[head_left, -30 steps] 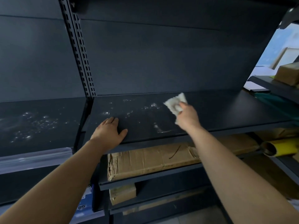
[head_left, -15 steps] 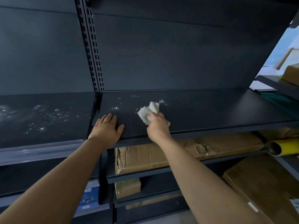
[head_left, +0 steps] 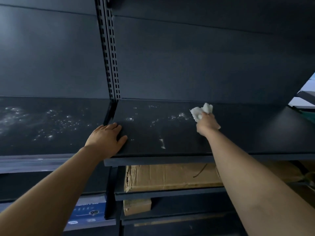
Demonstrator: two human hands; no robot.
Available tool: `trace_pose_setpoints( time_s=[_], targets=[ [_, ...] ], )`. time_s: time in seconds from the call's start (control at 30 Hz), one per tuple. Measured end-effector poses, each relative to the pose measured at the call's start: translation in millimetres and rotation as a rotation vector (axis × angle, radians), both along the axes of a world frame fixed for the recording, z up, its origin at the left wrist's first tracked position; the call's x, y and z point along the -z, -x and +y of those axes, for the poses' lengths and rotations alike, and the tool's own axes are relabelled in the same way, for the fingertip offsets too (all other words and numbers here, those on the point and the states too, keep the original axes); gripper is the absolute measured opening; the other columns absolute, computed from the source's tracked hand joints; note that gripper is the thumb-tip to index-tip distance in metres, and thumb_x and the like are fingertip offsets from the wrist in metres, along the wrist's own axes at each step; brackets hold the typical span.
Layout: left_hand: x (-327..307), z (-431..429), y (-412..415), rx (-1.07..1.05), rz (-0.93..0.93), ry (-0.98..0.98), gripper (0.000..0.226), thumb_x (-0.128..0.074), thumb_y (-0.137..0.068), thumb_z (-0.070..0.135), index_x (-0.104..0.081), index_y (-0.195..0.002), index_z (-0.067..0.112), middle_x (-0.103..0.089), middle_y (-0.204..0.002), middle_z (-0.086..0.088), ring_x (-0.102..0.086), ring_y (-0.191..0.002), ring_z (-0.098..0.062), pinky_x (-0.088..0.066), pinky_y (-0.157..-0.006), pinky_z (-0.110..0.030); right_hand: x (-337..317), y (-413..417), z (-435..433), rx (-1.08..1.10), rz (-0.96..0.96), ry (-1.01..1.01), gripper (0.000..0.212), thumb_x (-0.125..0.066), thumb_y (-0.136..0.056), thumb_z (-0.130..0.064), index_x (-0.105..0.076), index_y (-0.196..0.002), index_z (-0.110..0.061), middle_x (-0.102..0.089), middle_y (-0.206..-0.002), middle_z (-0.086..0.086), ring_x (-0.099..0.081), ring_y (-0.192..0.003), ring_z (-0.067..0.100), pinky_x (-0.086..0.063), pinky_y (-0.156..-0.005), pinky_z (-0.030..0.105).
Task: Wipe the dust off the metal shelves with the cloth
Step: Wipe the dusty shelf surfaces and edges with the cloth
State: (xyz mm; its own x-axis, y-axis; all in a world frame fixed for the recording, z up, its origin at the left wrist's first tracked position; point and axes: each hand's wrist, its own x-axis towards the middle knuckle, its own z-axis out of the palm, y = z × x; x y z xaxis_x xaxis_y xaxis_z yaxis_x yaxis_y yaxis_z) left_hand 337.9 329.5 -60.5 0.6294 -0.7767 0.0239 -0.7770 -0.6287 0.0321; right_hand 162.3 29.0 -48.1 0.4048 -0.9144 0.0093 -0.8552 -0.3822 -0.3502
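Note:
A dark metal shelf point(head_left: 247, 130) runs across the middle, with whitish dust specks on its left half and a small streak near its front edge. My right hand point(head_left: 207, 124) presses a crumpled white cloth point(head_left: 201, 110) onto the shelf, toward the back and right of the specks. My left hand point(head_left: 106, 139) lies flat, palm down, on the shelf's front left corner and holds nothing. A neighbouring shelf point(head_left: 51, 126) on the left is heavily speckled with dust.
A slotted upright post point(head_left: 109, 48) splits the two shelf bays. Below lie a flat cardboard box point(head_left: 170, 176), a smaller box point(head_left: 137, 206) and a blue label strip point(head_left: 88, 213). Another rack shows at the far right edge.
My right hand has swept the cloth from the left of the shelf back to the right and toward the rear. The left hand stays planted on the corner. The view shifted slightly.

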Motion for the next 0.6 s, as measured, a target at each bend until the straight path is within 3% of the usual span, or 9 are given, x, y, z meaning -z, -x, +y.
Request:
trace_pose_setpoints(
  time_s=[0.13,0.2,0.4,0.47,0.53,0.6],
  targets=[
    [-3.6,0.0,-3.3,-0.015,0.064,0.005,0.061,-0.029,-0.095,0.052,-0.027,-0.148,0.023,-0.024,-0.157,0.001,-0.027,-0.141,-0.022,-0.019,-0.116,-0.035,-2.9,-32.6,2.2,-0.165,0.057,-0.037,0.083,-0.051,-0.079,0.012,-0.024,-0.145,-0.032,-0.016,-0.155,0.005,-0.039,-0.133,0.032,-0.044,-0.097,0.049],
    [-2.7,1.9,-2.2,-0.025,0.082,0.021,0.060,-0.030,-0.096,0.051,-0.027,-0.148,0.023,-0.023,-0.157,0.001,-0.026,-0.141,-0.023,-0.020,-0.116,-0.035,-1.5,-42.3,12.2,-0.266,0.032,-0.047,0.078,-0.047,-0.081,0.011,-0.028,-0.145,-0.030,-0.009,-0.159,0.004,-0.033,-0.137,0.030,-0.042,-0.101,0.048],
    [-4.4,1.7,0.5,-0.021,0.078,0.035,0.059,-0.030,-0.096,0.049,-0.027,-0.148,0.022,-0.024,-0.157,0.000,-0.026,-0.141,-0.022,-0.018,-0.115,-0.034,4.4,-52.7,68.8,-0.526,-0.119,-0.028,0.052,-0.045,-0.087,-0.002,-0.049,-0.136,-0.020,-0.038,-0.143,0.010,-0.048,-0.121,0.032,-0.044,-0.096,0.035],
    [-6.3,3.7,0.1,-0.018,0.076,0.043,0.059,-0.032,-0.096,0.048,-0.029,-0.148,0.021,-0.027,-0.156,0.000,-0.028,-0.140,-0.022,-0.017,-0.115,-0.034,6.6,-52.0,87.2,-0.616,-0.226,-0.083,0.049,-0.041,-0.090,-0.004,-0.050,-0.136,-0.019,-0.043,-0.140,0.009,-0.055,-0.108,0.027,-0.048,-0.085,0.033],
    [-7.3,8.5,-0.6,-0.026,0.039,0.050,0.060,-0.034,-0.095,0.050,-0.029,-0.147,0.021,-0.029,-0.155,0.000,-0.030,-0.139,-0.023,-0.017,-0.116,-0.036,4.2,-49.6,90.4,-0.615,-0.357,-0.118,0.048,-0.040,-0.090,-0.004,-0.053,-0.133,-0.017,-0.051,-0.136,0.008,-0.060,-0.097,0.024,-0.045,-0.072,0.023],
    [-8.0,15.0,-3.0,-0.066,-0.013,0.058,0.062,-0.035,-0.093,0.052,-0.029,-0.146,0.021,-0.029,-0.154,-0.001,-0.028,-0.140,-0.022,-0.016,-0.116,-0.037,-2.3,-44.0,75.1,-0.514,-0.471,-0.099,0.047,-0.048,-0.085,-0.001,-0.056,-0.130,-0.014,-0.056,-0.130,0.012,-0.063,-0.097,0.027,-0.049,-0.068,0.024]
  ],
)
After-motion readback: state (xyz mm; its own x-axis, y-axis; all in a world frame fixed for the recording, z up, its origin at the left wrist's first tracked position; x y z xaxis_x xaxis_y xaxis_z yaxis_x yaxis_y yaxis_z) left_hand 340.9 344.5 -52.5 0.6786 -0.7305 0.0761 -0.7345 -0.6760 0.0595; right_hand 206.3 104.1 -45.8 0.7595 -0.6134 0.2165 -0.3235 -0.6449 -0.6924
